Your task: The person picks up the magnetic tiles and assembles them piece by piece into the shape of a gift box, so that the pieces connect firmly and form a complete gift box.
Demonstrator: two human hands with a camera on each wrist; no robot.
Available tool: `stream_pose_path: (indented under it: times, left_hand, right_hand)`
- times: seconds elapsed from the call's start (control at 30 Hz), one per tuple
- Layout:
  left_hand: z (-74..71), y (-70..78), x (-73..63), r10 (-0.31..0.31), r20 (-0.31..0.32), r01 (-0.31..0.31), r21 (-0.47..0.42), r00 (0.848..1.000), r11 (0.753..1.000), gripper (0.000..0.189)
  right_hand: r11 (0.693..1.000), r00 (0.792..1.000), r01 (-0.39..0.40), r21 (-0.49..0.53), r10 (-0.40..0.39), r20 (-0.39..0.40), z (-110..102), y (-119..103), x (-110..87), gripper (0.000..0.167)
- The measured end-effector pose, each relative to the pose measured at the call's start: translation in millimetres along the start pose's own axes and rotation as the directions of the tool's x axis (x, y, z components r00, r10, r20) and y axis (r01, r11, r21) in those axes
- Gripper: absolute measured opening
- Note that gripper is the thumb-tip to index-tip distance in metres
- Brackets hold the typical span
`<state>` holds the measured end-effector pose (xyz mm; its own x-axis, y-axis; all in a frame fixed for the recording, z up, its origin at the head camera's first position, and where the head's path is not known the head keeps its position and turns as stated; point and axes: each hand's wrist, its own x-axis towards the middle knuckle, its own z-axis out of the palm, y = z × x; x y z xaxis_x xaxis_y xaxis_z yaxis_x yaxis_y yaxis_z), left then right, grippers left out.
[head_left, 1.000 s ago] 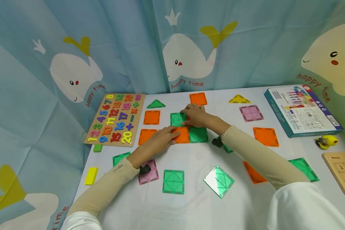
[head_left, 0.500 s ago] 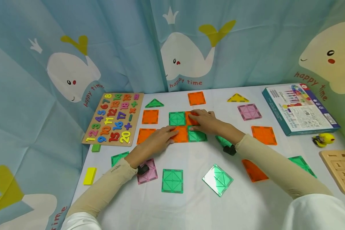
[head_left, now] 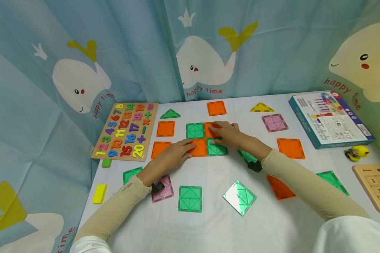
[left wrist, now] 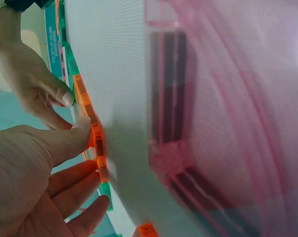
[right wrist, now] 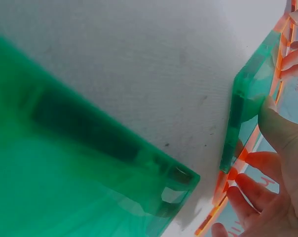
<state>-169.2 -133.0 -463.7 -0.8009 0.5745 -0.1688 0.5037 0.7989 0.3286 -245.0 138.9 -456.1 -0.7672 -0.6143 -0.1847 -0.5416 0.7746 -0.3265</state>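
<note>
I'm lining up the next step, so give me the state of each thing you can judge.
Tile square: four tiles, edge to edge
Left hand: touching the tile square
Right hand: touching the tile square
Loose tiles: flat, apart from the tile square
Number board: flat, numbers in place
Box: flat, looks shut
Yellow block: flat
Yellow toy: upright or lying, cannot tell
Wooden panel: flat

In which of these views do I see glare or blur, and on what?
Head view: white glare on the diagonally turned green square; left wrist view: the near pink tile is blurred, the left hand sharper; right wrist view: the near green tile goes soft toward the left edge.
</note>
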Motion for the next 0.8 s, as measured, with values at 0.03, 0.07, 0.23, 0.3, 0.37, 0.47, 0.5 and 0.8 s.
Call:
stream_pose_path:
  times: [0.03, 0.07, 0.23, 0.3, 0.37, 0.47, 0.5, 0.8]
  left_hand:
    - [-0.1, 0.3, 0.1, -0.001, -0.001, 0.001, -0.002, 1.000, 1.000, 0.051]
    - [-0.2, 0.5, 0.2, 0.000, -0.001, 0.000, -0.002, 1.000, 1.000, 0.051]
    - [-0.3, 1.7, 0.8, 0.014, -0.005, -0.014, 0.001, 1.000, 1.000, 0.051]
    - [-0.3, 2.1, 1.0, 0.020, -0.008, -0.020, -0.001, 1.000, 1.000, 0.051]
    - [0.0, 2.0, 1.0, 0.024, -0.011, -0.024, 0.002, 1.000, 1.000, 0.051]
    - [0.6, 1.4, 1.1, 0.027, -0.018, -0.027, 0.009, 0.999, 1.000, 0.050]
    - [0.9, 1.2, 1.1, 0.029, -0.020, -0.029, 0.011, 0.999, 1.000, 0.050]
    - [0.9, -0.6, 0.4, 0.036, -0.027, -0.036, 0.008, 0.999, 0.999, 0.049]
  right_hand:
    - [1.000, 1.000, -0.001, 0.000, 0.001, -0.002, 0.5, 0.3, -0.2, 0.073]
    - [1.000, 1.000, -0.001, -0.002, 0.001, -0.004, 0.9, 0.7, -0.6, 0.073]
    - [1.000, 1.000, 0.000, -0.007, 0.000, -0.007, 0.9, 0.5, -3.9, 0.071]
    - [1.000, 1.000, -0.001, -0.006, 0.001, -0.009, -0.1, -0.4, -7.7, 0.070]
    - [1.000, 1.000, 0.002, 0.001, -0.002, -0.030, -1.4, -2.4, -14.3, 0.068]
    - [1.000, 0.996, -0.006, 0.027, 0.008, -0.087, -3.1, -6.9, -30.7, 0.061]
    - [0.999, 0.994, -0.007, 0.037, 0.011, -0.107, -3.4, -8.9, -38.1, 0.058]
    - [0.993, 0.985, -0.117, -0.021, 0.119, 0.126, 1.7, -42.8, -128.5, 0.088]
